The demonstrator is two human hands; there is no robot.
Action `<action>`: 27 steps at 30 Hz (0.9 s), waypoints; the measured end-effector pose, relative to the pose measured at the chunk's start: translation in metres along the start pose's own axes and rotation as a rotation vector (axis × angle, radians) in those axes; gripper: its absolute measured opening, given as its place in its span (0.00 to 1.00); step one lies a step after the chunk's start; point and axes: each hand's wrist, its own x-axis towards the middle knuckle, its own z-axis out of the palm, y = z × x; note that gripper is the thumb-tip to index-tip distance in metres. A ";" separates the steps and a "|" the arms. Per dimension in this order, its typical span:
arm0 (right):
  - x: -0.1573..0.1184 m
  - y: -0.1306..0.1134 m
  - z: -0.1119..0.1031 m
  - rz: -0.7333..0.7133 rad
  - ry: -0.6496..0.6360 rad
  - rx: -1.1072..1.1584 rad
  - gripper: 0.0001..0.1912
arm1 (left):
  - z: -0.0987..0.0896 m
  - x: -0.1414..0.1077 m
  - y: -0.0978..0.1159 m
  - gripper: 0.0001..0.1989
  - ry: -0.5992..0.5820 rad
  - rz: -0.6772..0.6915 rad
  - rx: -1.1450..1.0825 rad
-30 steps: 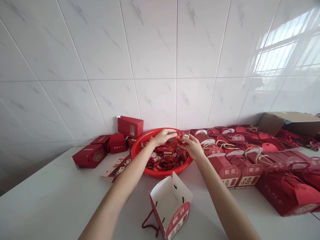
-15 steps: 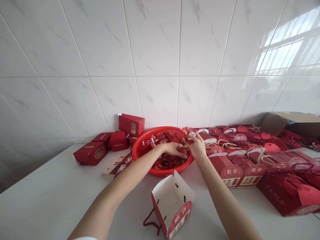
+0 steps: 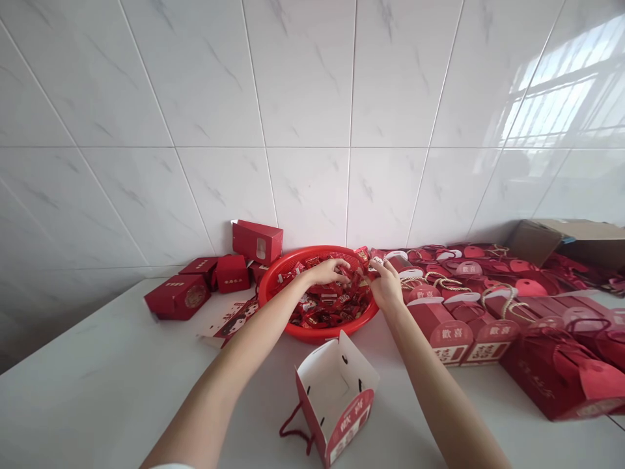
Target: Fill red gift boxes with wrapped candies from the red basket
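Observation:
A red plastic basket [image 3: 274, 324] full of red-wrapped candies [image 3: 336, 305] sits near the wall. Over its far part is my left hand [image 3: 328, 271], fingers bent and apart, with nothing plainly held in them. At the basket's right rim, my right hand [image 3: 387, 285] is closed around a few wrapped candies [image 3: 362, 255], which stick out above the fingers and thumb. In front of the basket stands an open gift box [image 3: 326, 384], white inside and red outside, with a red cord handle. Its inside shows bare white card.
Small red boxes [image 3: 178, 298] stand to the left, beside a printed flat card [image 3: 232, 322]. On the right are rows of red gift boxes [image 3: 446, 332] with cord handles. Behind them is a brown cardboard carton [image 3: 537, 244]. A tiled wall [image 3: 307, 195] backs the white table [image 3: 112, 365].
My left hand has lifted from among the candies at the basket's right and shifted back and left, its fingers opening. My right hand stays by the rim with its candies.

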 end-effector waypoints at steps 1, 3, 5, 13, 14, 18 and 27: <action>0.000 0.000 0.000 -0.001 0.000 0.001 0.17 | 0.000 0.000 0.000 0.23 0.011 -0.010 -0.007; 0.000 0.000 0.000 -0.003 -0.004 0.001 0.17 | 0.001 -0.001 0.000 0.21 0.032 -0.025 -0.011; 0.001 0.001 0.000 -0.003 -0.005 0.002 0.17 | 0.001 -0.001 0.000 0.21 0.052 -0.028 -0.008; 0.001 0.002 -0.001 -0.009 0.011 0.013 0.14 | 0.002 0.001 -0.003 0.23 0.125 0.028 0.125; 0.002 0.003 -0.001 -0.012 0.016 0.011 0.14 | 0.004 0.001 -0.002 0.22 0.131 0.054 0.153; 0.005 0.006 -0.003 -0.029 0.042 0.006 0.14 | 0.019 0.002 0.009 0.15 0.057 0.171 0.262; 0.006 0.006 -0.004 -0.052 0.064 -0.007 0.15 | 0.052 0.013 0.018 0.28 -0.136 0.153 0.657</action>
